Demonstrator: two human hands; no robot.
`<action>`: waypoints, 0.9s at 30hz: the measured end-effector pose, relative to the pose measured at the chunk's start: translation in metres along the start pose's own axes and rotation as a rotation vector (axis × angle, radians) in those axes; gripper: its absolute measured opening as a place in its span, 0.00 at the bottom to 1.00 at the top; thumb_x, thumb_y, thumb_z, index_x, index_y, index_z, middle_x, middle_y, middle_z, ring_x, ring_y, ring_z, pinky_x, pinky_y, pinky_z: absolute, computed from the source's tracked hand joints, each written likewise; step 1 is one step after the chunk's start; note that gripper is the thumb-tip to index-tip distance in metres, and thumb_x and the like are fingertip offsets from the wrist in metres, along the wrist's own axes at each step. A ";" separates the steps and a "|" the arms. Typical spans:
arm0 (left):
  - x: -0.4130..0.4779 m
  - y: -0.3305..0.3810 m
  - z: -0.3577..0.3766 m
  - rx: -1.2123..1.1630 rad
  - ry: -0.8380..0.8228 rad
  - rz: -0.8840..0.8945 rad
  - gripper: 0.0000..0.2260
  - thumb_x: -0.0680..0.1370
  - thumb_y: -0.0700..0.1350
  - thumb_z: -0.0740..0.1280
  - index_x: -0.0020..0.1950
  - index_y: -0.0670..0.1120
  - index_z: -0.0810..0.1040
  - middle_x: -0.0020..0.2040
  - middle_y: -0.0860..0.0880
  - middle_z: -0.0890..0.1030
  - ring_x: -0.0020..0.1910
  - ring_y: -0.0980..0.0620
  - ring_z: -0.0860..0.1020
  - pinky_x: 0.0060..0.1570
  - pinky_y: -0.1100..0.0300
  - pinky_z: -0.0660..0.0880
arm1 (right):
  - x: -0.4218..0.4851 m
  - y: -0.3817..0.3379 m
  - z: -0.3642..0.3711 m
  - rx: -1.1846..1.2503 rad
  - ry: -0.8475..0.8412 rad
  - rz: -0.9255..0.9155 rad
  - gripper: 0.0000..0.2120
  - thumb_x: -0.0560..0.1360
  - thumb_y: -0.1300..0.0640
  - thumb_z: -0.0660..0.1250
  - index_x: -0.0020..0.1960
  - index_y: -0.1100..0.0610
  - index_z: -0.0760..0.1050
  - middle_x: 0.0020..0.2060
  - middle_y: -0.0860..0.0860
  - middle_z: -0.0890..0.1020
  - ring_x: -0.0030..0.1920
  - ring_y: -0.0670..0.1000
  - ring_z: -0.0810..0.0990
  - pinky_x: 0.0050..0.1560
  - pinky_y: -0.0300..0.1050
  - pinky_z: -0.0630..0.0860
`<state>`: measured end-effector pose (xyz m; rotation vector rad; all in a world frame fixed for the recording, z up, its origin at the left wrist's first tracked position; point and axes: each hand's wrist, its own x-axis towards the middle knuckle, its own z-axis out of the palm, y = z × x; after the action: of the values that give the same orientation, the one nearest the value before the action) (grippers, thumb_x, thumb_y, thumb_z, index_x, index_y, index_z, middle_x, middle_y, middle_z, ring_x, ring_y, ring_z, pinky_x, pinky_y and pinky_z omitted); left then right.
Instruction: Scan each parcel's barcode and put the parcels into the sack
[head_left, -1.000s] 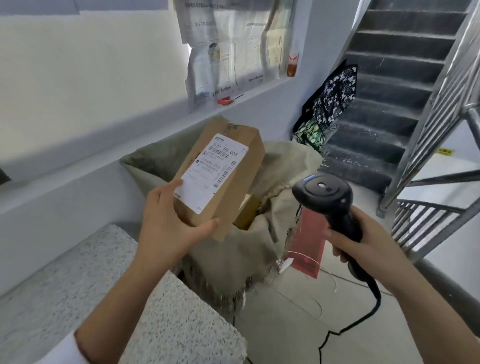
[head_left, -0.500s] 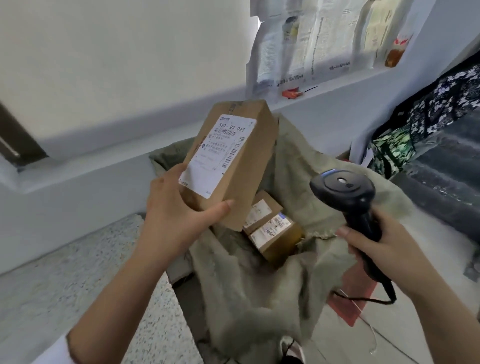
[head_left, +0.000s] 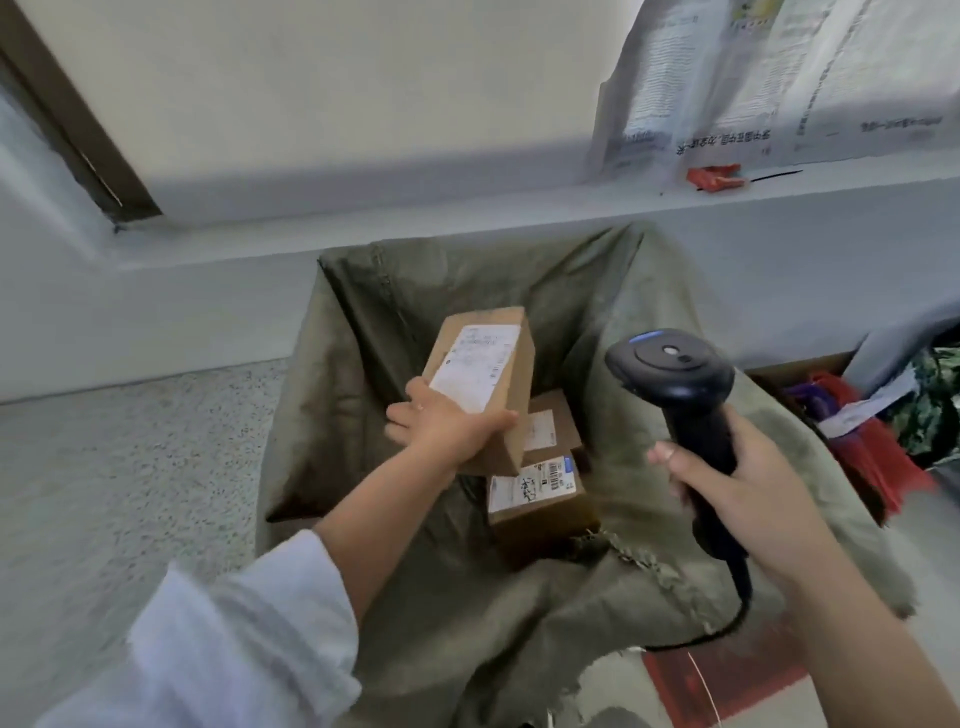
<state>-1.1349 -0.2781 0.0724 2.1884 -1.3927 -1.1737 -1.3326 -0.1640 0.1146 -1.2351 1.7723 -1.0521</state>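
Observation:
My left hand (head_left: 447, 422) grips the lower end of a brown cardboard parcel (head_left: 485, 382) with a white label, held tilted inside the mouth of the open olive-green sack (head_left: 363, 395). Two more labelled parcels lie in the sack beneath it: one (head_left: 537, 496) nearer me and one (head_left: 550, 426) partly hidden behind the held parcel. My right hand (head_left: 748, 483) grips the handle of a black barcode scanner (head_left: 672, 374), held above the sack's right side with its head pointing away from me. Its cable hangs down over the sack's edge.
A speckled stone counter (head_left: 130, 467) lies to the left of the sack. A grey ledge (head_left: 519, 218) runs along the wall behind, with papers (head_left: 753, 78) and a small red item (head_left: 714, 176) on it. Red and patterned bags (head_left: 883, 447) sit at the right.
My left hand has lowered the parcel from chest height down into the sack's mouth. The view has tilted down and left; the scanner hand stays roughly level at the right.

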 end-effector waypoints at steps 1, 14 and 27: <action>0.003 -0.003 0.012 0.041 0.028 -0.030 0.50 0.66 0.59 0.75 0.74 0.45 0.46 0.72 0.40 0.53 0.71 0.40 0.54 0.70 0.48 0.59 | 0.003 0.002 -0.002 0.004 -0.017 0.001 0.05 0.73 0.58 0.69 0.45 0.57 0.74 0.26 0.52 0.78 0.25 0.44 0.75 0.33 0.41 0.71; 0.046 -0.077 0.112 0.347 0.240 -0.082 0.45 0.67 0.62 0.72 0.72 0.47 0.48 0.72 0.40 0.49 0.69 0.40 0.55 0.69 0.46 0.55 | 0.016 0.018 -0.005 0.095 -0.178 0.050 0.06 0.73 0.59 0.69 0.48 0.54 0.73 0.31 0.56 0.79 0.27 0.45 0.75 0.31 0.36 0.73; 0.087 -0.105 0.120 0.551 0.057 -0.125 0.46 0.69 0.69 0.64 0.76 0.56 0.40 0.71 0.38 0.49 0.69 0.38 0.55 0.69 0.48 0.56 | 0.024 0.021 -0.003 0.049 -0.157 0.112 0.05 0.72 0.60 0.69 0.47 0.57 0.74 0.29 0.57 0.79 0.26 0.46 0.75 0.30 0.37 0.73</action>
<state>-1.1443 -0.2813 -0.1088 2.6812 -1.7338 -0.8180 -1.3495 -0.1821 0.0946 -1.1429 1.6657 -0.9035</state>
